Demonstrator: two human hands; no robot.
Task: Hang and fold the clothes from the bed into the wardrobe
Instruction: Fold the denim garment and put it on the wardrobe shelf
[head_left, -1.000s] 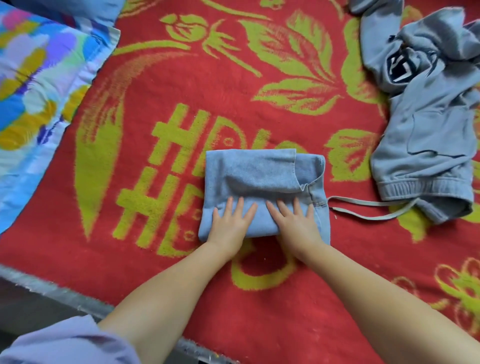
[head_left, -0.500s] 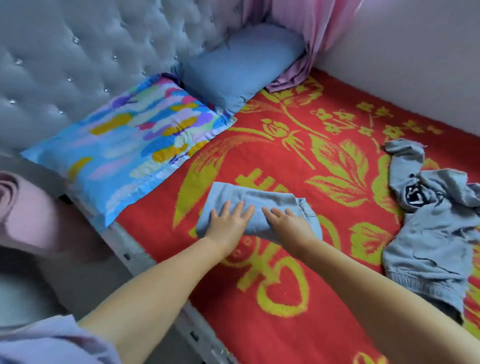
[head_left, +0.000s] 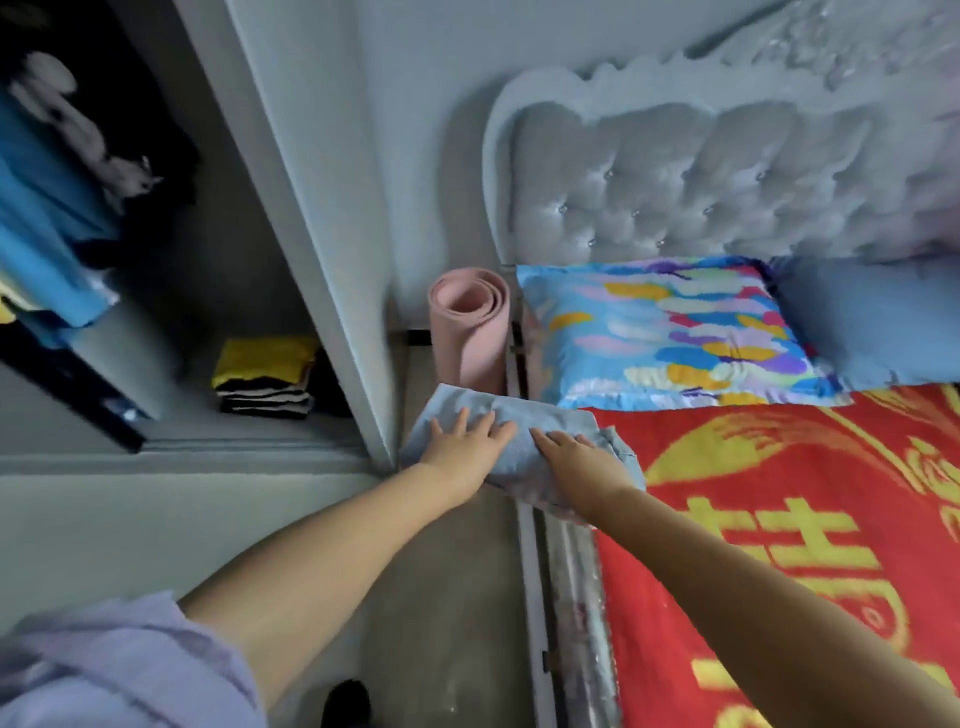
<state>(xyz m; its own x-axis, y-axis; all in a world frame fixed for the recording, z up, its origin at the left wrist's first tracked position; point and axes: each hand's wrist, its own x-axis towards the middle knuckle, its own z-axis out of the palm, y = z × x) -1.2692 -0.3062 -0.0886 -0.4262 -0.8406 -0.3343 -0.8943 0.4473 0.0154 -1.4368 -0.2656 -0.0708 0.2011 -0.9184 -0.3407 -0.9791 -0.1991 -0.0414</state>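
Note:
A folded light blue garment (head_left: 524, 415) is held in the air over the gap between the bed and the wardrobe. My left hand (head_left: 464, 446) grips its left half from above, fingers spread over the cloth. My right hand (head_left: 582, 464) grips its right half. The red blanket with yellow patterns (head_left: 810, 519) covers the bed at the right. The open wardrobe (head_left: 182, 249) stands at the left, with a stack of folded yellow and black clothes (head_left: 265, 376) on its floor and blue and dark garments (head_left: 47, 208) hanging above.
A rolled pink mat (head_left: 470, 327) stands upright between wardrobe and bed. A colourful pillow (head_left: 675, 332) and a blue pillow (head_left: 878, 322) lie against the tufted grey headboard (head_left: 701, 171). The wardrobe's white frame post (head_left: 322, 234) is just left of my hands. Grey floor lies below.
Both hands have lifted the folded blue garment off the red blanket and carried it left, past the bed's edge. My view has swung left onto the wardrobe.

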